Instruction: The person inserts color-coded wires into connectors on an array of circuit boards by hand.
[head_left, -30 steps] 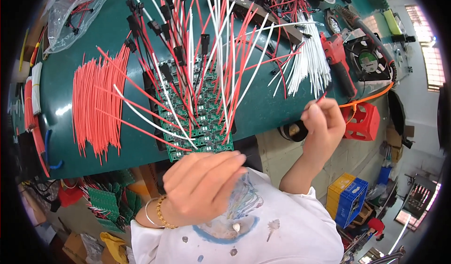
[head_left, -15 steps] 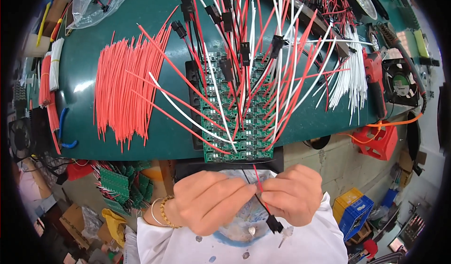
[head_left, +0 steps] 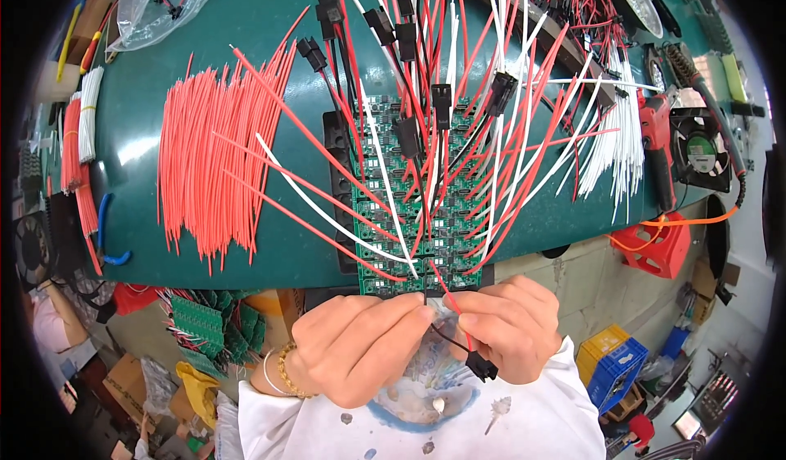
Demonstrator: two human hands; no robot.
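Observation:
Just below the near edge of a green circuit board panel (head_left: 370,284), both my hands hold one connector lead with a black plug (head_left: 481,366). My left hand (head_left: 360,345) is closed in a pinch on its black wire. The red wire (head_left: 449,295) is pinched by my right hand (head_left: 514,325), and its tip overlaps the panel's near edge; I cannot tell whether it touches. Below my right fingers hangs the plug. Red, white and black wires, several with black plugs (head_left: 442,104), stand up from the panel. Part of the lead is hidden by my fingers.
Left of the panel lies a large bundle of red wires (head_left: 217,165); white wires (head_left: 614,153) lie to the right. Beyond them are a red-handled tool (head_left: 657,141) and a black fan (head_left: 700,149). Several wired boards (head_left: 201,325) hang below the table's left edge.
The lead's red and black wires, close together before, are spread apart. Their ends have moved up over the panel's near edge. My left fingers have drawn away from the right ones.

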